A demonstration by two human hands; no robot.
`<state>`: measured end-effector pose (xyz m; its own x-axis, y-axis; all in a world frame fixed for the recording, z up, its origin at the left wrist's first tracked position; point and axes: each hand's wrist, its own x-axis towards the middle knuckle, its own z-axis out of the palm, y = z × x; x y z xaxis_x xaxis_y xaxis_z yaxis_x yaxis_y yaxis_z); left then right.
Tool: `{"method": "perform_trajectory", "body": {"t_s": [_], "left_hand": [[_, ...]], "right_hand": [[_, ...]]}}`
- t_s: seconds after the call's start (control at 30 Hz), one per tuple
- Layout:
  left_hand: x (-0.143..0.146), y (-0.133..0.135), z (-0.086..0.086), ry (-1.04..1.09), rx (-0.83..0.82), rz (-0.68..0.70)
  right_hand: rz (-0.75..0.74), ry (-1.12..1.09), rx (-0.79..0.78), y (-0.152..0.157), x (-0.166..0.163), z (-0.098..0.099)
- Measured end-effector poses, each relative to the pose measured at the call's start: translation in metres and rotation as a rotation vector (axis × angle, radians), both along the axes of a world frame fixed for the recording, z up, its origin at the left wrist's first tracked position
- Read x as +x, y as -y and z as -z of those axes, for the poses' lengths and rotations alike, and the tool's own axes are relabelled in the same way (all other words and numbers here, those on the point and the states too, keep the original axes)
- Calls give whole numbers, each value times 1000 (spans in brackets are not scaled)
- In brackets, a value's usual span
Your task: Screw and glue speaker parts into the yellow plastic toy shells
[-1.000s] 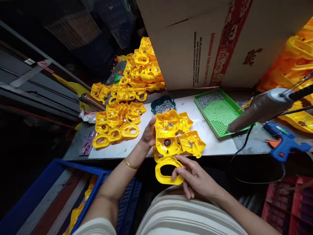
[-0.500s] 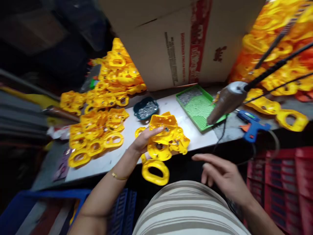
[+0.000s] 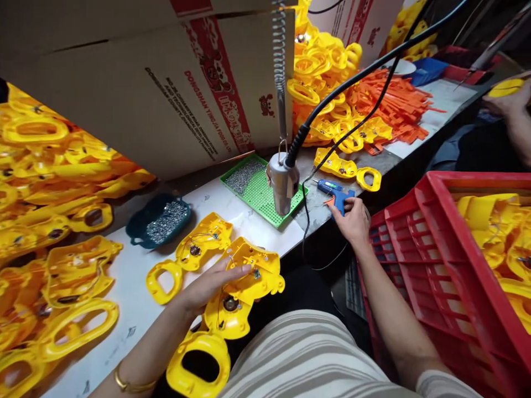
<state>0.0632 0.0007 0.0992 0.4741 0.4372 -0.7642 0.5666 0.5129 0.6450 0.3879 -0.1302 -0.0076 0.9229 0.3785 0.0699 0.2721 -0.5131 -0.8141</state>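
Observation:
My left hand [image 3: 215, 281] is closed on a yellow plastic toy shell [image 3: 231, 318], its thumb over the inner side. Thin wires, a small green board and a round dark part show inside the shell, and its looped handle points down toward my lap. A second yellow half-shell [image 3: 205, 243] lies on the white board just beyond it. My right hand [image 3: 352, 220] is wrapped round the grip of a blue hot glue gun [image 3: 338, 193] at the table edge. The gun has an orange trigger and its nozzle points left.
A silver electric screwdriver [image 3: 282, 185] hangs on a spring over a green tray [image 3: 244, 190] of screws. A dark bowl [image 3: 139, 224] holds more screws. Yellow shells [image 3: 62, 271] pile up at left. At right stand a red crate [image 3: 415, 243] and orange strips [image 3: 394, 102]; another person's hand [image 3: 508, 99] is beyond.
My right hand has moved from above my lap to the glue gun and taken hold of it. My left hand still holds the shell, now nearer my body. The view has turned right.

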Motion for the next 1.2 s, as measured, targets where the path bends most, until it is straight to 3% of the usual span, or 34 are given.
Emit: {"method": "perform_trajectory", "body": {"t_s": [0.13,0.33,0.5,0.63,0.73,0.87,0.93,1.03,1.2], "left_hand": [[3,1,-4,42,-37,39],[6,2,-2,0,23,103],[-1,5,0,81,-23,79],[-11,9,-2,100,-50,-7],[-17,12,-5,118,-79,-40],[-31,16,-4,152,-126,-111],[-39,18,-4,168,-124,-146],[-51,21,-4,150,-110,-175],[-61,25,-4,88,-168,-185]], "right_hand": [[20,-297,184,-3,-8,10],[14,-393,463,19,-38,17],[-247,-677,700,56,-65,-9],[-356,-663,772,72,-81,-34],[-528,-665,666,82,-90,-44],[-881,-700,270,89,-100,-47],[-1008,-728,171,85,-107,-48],[-1085,-768,115,72,-118,-51],[-1082,-870,39,61,-128,-56]]}}
